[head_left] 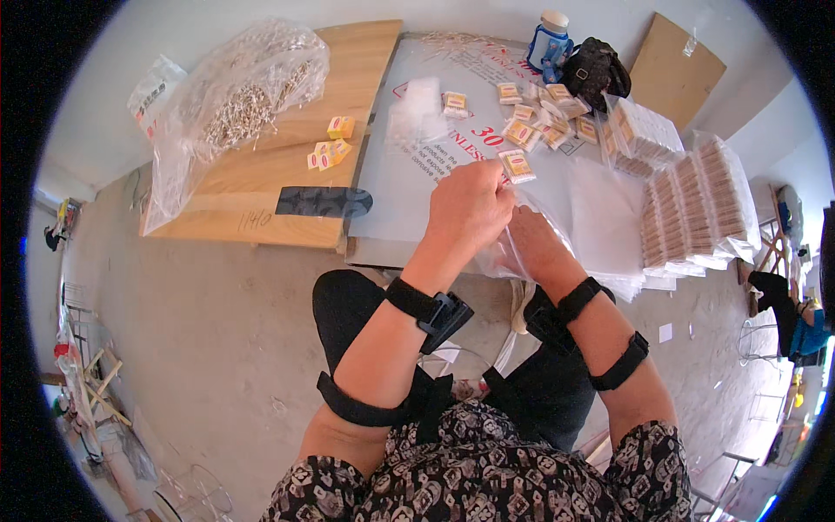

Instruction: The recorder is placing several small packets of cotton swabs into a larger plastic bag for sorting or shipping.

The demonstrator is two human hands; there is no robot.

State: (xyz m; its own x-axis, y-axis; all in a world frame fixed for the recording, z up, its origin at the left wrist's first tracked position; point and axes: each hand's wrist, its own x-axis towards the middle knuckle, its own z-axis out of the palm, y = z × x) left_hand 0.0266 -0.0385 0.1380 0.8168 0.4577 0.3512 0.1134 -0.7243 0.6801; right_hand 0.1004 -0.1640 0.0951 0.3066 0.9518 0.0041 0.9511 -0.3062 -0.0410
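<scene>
My left hand (pixel 470 207) is closed around the top of a clear plastic bag (pixel 557 217) and pinches a small yellow and white box (pixel 517 165) at its mouth. My right hand (pixel 532 239) grips the same bag from below, fingers hidden in the plastic. Both hands hover over the near edge of a low white tabletop (pixel 400 191). Several more small boxes (pixel 539 113) lie scattered farther back on it.
Stacks of packed clear bags (pixel 687 200) fill the right side. A wooden board (pixel 261 174) on the left carries a big plastic sack of small pale pieces (pixel 243 104) and a few yellow boxes (pixel 329 152). A blue bottle (pixel 550 39) and black bag (pixel 596 70) stand at the back.
</scene>
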